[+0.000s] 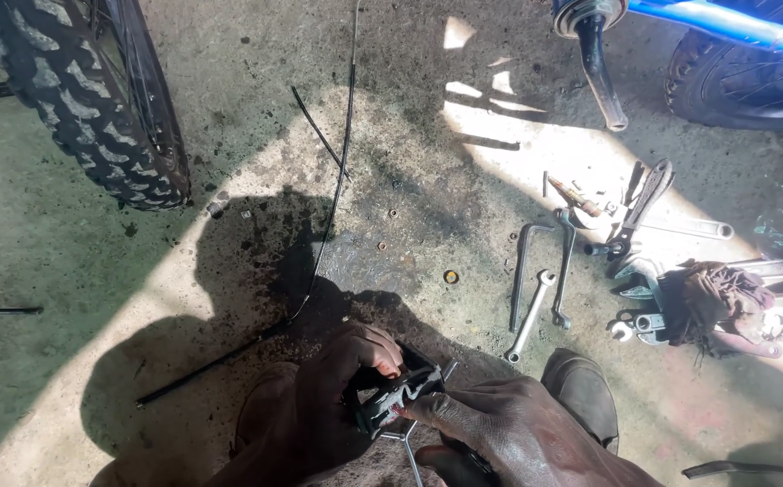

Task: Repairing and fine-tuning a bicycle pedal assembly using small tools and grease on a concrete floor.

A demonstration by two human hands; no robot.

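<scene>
1. Both hands are working low in the view, just in front of the dark shoe (582, 394), and that shoe is serving as the landmark here.
2. The left hand (333, 397) is curling closed around the black brake part (398, 397), with its fingertips pressing on the part's upper edge, just to the left of the shoe.
3. The right hand (513, 433) is closing on the same part from the shoe's side, pinching its near end between thumb and forefinger.
4. The brake part is looking like rigid metal with plastic pieces: small, light enough for fingers, stiff, and unlikely to bend.
5. It is probably greasy, so a firm pinch on its flat side faces is seeming safer than a hold on its thin protruding ends, which could slip or pivot.
6. A thin wire piece (407, 448) is hanging below the part, between the hands; it is looking springy and is better left free.
7. Beyond the shoe, wrenches (535, 307) are lying on the concrete floor (67, 271), with a dark rag (707, 302) further right.
8. A black cable (333, 194) is running away from the hands, up and left of the shoe, toward a knobby tyre (85, 99).
</scene>
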